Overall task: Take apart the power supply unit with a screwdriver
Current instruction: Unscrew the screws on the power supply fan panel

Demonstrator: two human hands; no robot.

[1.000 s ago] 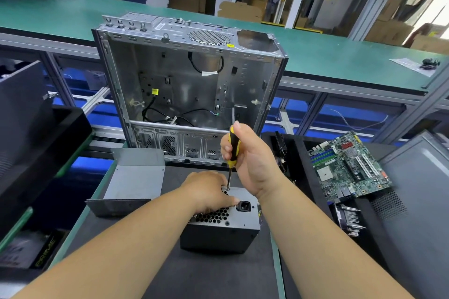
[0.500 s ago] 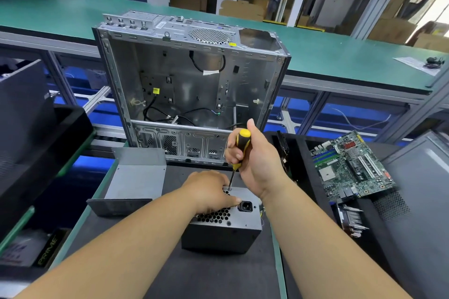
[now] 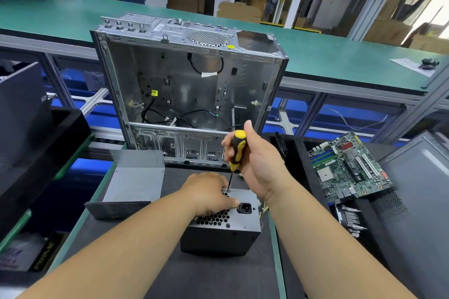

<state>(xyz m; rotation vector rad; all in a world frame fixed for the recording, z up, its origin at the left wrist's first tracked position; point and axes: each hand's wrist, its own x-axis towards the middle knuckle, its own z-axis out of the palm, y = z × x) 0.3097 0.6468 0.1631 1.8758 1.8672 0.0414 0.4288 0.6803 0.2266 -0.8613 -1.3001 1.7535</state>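
The grey power supply unit (image 3: pixel 226 230) stands on the dark mat in front of me, its honeycomb vent and power socket facing up. My left hand (image 3: pixel 209 192) lies on its top, fingers curled over the far edge, thumb beside the socket. My right hand (image 3: pixel 255 162) grips a yellow and black screwdriver (image 3: pixel 237 150) almost upright. Its tip sits on a screw at the unit's upper far edge, just right of my left hand's fingers.
An empty silver PC case (image 3: pixel 189 90) stands open right behind the unit. A bent grey metal cover (image 3: pixel 136 182) lies to the left. A green motherboard (image 3: pixel 347 167) rests on black trays at the right, with a dark side panel (image 3: pixel 422 201) beyond it.
My right hand has shifted its hold on the screwdriver handle, so more of the yellow and black grip shows. The tip stays on the same screw. My left hand has not moved.
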